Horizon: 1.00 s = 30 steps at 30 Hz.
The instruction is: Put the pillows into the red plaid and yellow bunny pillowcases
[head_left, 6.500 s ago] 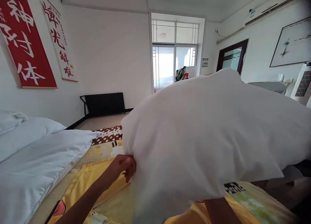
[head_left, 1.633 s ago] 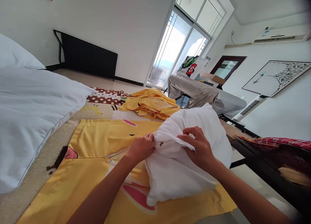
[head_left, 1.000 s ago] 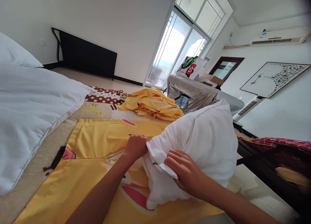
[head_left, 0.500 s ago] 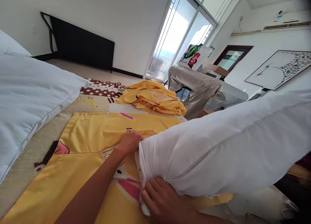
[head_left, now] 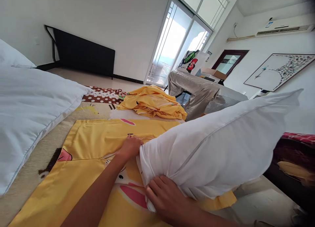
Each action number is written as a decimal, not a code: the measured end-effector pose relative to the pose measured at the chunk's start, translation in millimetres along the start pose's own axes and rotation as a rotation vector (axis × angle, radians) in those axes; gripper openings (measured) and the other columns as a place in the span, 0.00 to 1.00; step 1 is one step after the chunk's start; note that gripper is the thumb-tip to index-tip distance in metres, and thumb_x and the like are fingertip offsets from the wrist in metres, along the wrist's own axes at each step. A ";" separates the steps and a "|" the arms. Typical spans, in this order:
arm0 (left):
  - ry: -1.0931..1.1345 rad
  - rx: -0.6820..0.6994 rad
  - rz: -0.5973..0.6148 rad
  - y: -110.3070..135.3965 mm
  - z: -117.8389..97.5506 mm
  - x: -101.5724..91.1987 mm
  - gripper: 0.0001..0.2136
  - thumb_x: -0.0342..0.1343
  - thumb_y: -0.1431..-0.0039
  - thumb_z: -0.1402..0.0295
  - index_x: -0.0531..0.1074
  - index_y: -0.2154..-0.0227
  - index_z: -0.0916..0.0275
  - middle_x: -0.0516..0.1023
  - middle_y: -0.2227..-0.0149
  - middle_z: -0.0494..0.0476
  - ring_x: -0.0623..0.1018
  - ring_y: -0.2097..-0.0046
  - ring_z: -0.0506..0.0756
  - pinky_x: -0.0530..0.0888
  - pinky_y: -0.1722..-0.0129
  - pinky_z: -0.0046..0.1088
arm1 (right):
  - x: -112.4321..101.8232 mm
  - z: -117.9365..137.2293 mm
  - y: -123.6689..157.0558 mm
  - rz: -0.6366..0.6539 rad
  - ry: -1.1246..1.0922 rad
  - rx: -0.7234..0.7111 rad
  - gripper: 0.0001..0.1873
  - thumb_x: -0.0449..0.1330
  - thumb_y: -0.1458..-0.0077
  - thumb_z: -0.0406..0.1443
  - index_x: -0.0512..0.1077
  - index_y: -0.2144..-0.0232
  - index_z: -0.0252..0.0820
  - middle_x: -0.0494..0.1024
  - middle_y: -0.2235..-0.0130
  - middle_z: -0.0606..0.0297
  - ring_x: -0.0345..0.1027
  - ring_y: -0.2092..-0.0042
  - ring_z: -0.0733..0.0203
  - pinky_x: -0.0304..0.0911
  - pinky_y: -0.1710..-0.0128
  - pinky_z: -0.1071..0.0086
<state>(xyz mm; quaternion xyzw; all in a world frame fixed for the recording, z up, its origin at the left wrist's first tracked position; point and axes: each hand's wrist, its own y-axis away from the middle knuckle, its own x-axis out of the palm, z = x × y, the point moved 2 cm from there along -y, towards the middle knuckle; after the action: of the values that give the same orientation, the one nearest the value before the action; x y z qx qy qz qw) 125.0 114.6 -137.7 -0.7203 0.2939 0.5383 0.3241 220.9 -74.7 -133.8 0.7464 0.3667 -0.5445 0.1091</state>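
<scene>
A plump white pillow (head_left: pixel 216 148) slants up to the right, its near end bunched between my two hands. My left hand (head_left: pixel 131 145) is closed at the far corner of that end, fingertips hidden from me. At the near corner, my right hand (head_left: pixel 163 194) has its fingers curled into the white fabric. Under both hands a yellow pillowcase (head_left: pixel 91 138) with pink-eared cartoon prints lies spread out flat. Part of the yellow cloth is covered by the pillow, and a strip of it shows beneath the pillow at the right.
Another white pillow (head_left: pixel 44 108) lies at the left on a beige patterned blanket (head_left: pixel 49 148). Crumpled yellow bedding (head_left: pixel 152 102) is heaped beyond the pillowcase. Plastic-covered furniture (head_left: pixel 194 85) stands behind, near a glass sliding door (head_left: pixel 169 39). A black folded panel (head_left: pixel 83 51) leans against the wall.
The pillow's far end has swung lower and left, so its pointed corner now shows. Both hands keep their grip almost in place. The camera view has tilted up slightly.
</scene>
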 end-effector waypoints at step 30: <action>0.595 0.116 -0.348 42.7 -45.5 -99.3 0.30 0.54 0.48 0.68 0.59 0.40 0.65 0.63 0.38 0.64 0.63 0.37 0.61 0.59 0.38 0.40 | -92.3 -161.7 -78.3 -0.092 -0.310 0.131 0.15 0.49 0.63 0.22 0.68 0.73 0.40 0.71 0.70 0.65 0.63 0.68 0.64 0.55 0.70 0.74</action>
<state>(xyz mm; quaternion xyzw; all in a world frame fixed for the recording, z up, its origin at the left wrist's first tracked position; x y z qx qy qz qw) 94.0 60.0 -38.6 -0.8653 0.2786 0.2238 0.3515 274.5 32.0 29.2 0.6414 0.3430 -0.6803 0.0907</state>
